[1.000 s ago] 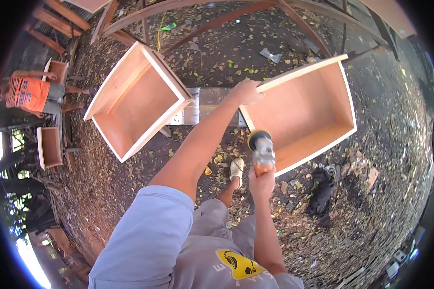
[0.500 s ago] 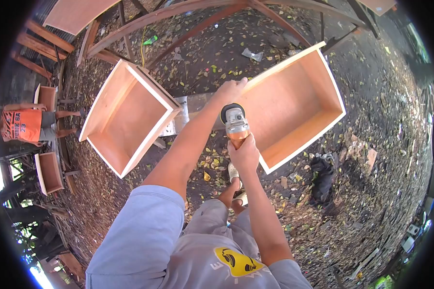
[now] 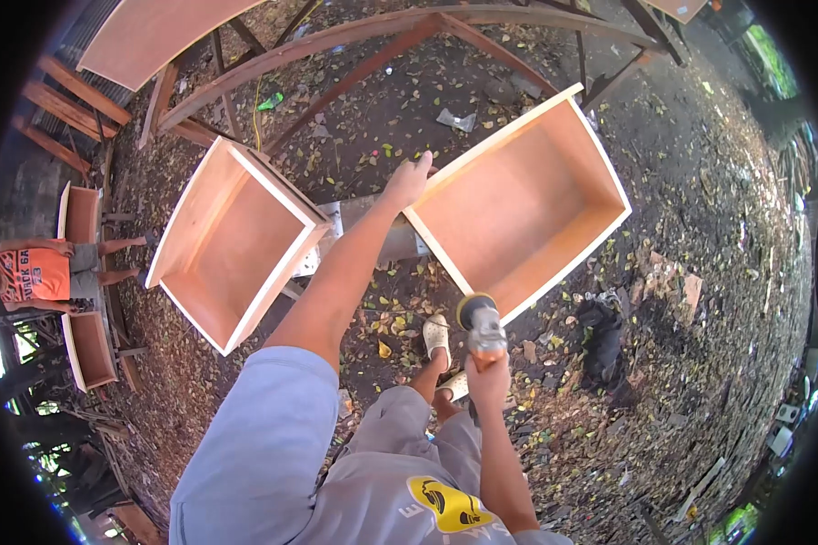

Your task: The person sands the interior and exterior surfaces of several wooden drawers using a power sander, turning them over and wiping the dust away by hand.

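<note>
My right hand [image 3: 488, 383] is closed around the body of an angle grinder [image 3: 486, 338], orange and silver, with a round sanding disc [image 3: 475, 310] at its head. The disc is at the near rim of an open wooden box [image 3: 518, 195] with pale edges, close to its lower corner; whether it touches cannot be told. My left hand [image 3: 407, 184] grips the same box at its far left corner, some fingertips hidden behind the wood. A second open wooden box [image 3: 236, 245] sits to the left, beyond my left forearm.
Between the boxes runs a narrow support [image 3: 391, 241]. A wooden frame [image 3: 336, 25] arches across the back. At far left a person in an orange shirt [image 3: 36, 272] stands near smaller boxes [image 3: 91, 350]. Leaves cover the ground, with a black bundle [image 3: 602, 336] at right.
The grinder in my right hand has moved down and right, from the box's left rim to its near lower corner. My left hand has slid slightly left along the box. The view has shifted a little.
</note>
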`<action>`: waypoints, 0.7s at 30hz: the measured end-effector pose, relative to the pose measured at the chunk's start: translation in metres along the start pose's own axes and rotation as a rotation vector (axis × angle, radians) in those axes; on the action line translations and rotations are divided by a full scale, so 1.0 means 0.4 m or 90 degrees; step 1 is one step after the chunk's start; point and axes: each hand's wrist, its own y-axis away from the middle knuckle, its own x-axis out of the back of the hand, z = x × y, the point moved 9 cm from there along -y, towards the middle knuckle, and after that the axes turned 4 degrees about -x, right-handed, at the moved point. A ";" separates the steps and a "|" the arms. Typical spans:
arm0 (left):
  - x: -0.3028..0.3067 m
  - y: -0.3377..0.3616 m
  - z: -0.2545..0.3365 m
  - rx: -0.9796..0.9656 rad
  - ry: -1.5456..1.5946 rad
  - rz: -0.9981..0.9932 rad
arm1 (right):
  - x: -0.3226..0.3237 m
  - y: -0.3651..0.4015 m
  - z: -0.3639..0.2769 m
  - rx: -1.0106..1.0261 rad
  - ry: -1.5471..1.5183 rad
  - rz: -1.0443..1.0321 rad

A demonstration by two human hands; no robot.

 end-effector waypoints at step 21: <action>0.021 1.520 -0.842 0.623 -0.304 -0.357 | -0.121 -0.113 -0.504 0.313 -0.102 -0.070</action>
